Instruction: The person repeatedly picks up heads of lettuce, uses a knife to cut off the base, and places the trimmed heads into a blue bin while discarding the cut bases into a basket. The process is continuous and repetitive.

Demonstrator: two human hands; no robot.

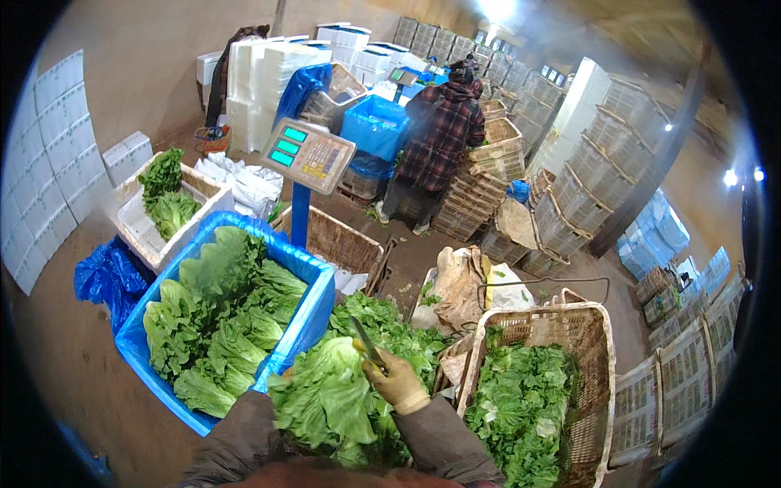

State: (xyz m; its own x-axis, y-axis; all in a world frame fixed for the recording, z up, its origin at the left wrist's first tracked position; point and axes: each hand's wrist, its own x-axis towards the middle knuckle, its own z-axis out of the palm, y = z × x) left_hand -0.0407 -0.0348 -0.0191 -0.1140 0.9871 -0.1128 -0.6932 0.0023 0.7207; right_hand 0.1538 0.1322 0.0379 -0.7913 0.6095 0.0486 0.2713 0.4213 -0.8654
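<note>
My right hand (396, 379), in a tan glove, grips a knife (368, 344) with a yellow handle, its blade pointing up and left. Just left of it is a head of leafy green lettuce (326, 390), its cut stem end near the knife. My left hand (288, 371) supports this head from the left and is almost wholly hidden behind its leaves. To the left, a crate lined with blue plastic (324, 299) holds several lettuce heads (226, 323). More loose leaves (390, 323) lie beyond and below my hands.
At right stands a plastic crate (604, 366) of leaves. A digital scale (308, 155) rises ahead on a blue post. A foam box (216, 204) with lettuce sits left. Farther off, a person in a plaid jacket (436, 134) stands among stacked crates (586, 183) and white boxes (268, 73).
</note>
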